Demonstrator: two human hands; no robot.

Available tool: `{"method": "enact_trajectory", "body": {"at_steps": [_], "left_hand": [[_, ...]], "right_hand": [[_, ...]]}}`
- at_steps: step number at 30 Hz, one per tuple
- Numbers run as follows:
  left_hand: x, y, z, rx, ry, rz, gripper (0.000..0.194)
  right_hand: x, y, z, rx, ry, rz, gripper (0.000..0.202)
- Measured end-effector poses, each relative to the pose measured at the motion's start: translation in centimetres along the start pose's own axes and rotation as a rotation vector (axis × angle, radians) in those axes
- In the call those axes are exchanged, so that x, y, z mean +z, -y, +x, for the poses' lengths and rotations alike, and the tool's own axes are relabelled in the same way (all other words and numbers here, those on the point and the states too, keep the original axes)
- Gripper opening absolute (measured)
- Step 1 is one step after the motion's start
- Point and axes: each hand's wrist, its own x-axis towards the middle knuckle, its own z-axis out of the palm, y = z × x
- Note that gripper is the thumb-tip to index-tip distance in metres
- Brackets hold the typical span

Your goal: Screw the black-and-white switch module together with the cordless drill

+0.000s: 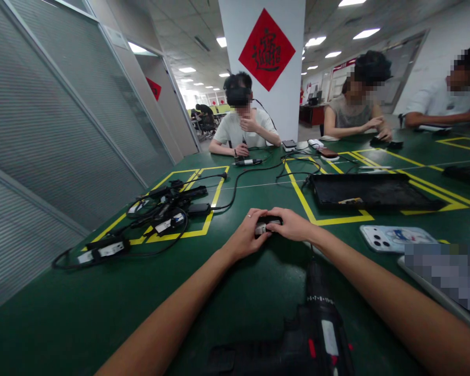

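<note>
Both my hands meet over the green table around a small black object with a silver-grey part (263,228); its kind is not plain. My left hand (247,233) wraps its left side, a ring on one finger. From the right, my right hand (292,224) grips the same piece, the thumb pressed on the grey part. Much of the object is hidden by my fingers. Between my forearms lies a black cordless drill (317,329), its bit pointing away from me towards my right wrist.
Tangled black cables and adapters (172,209) lie at left. A black tray (368,190) stands to the right, beyond a phone (395,238) and a blurred-out device (446,282). Yellow tape (215,201) marks the table. A person (243,122) sits opposite; two more sit at right.
</note>
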Motion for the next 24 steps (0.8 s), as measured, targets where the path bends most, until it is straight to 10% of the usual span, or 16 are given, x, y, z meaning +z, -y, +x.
{"method": "enact_trajectory", "body": {"at_steps": [24], "left_hand": [[0.6, 0.5, -0.7, -0.029, -0.074, 0.085, 0.040]], "right_hand": [[-0.6, 0.5, -0.2, 0.072, -0.022, -0.070, 0.036]]}}
